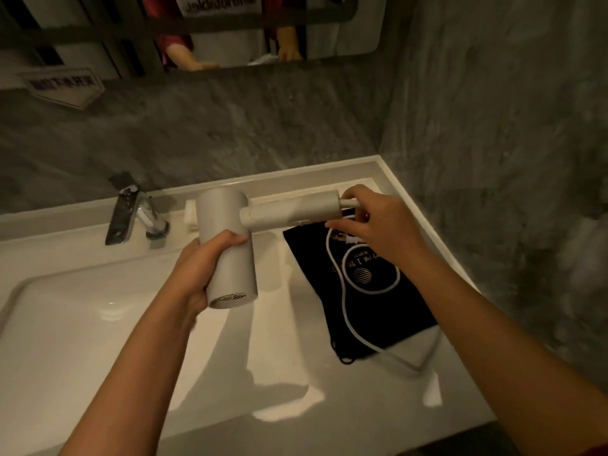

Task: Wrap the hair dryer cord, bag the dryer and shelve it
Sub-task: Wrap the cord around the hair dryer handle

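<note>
A pale grey hair dryer [227, 232] is held above the white vanity counter, its barrel pointing toward me and its handle sticking out to the right. My left hand [204, 268] grips the barrel from the left side. My right hand [368, 218] pinches the white cord [345, 301] where it leaves the handle's end. The cord hangs down in loose curves over a black drawstring bag [371, 301] with gold print, which lies flat on the counter under my right hand, and trails off toward the counter's front.
A chrome faucet [138, 212] stands at the back left above the white sink basin [65, 311]. Grey stone walls close in behind and to the right. A mirror [230, 34] hangs above, reflecting the person's hands. The counter's raised rim [411, 199] runs along the right.
</note>
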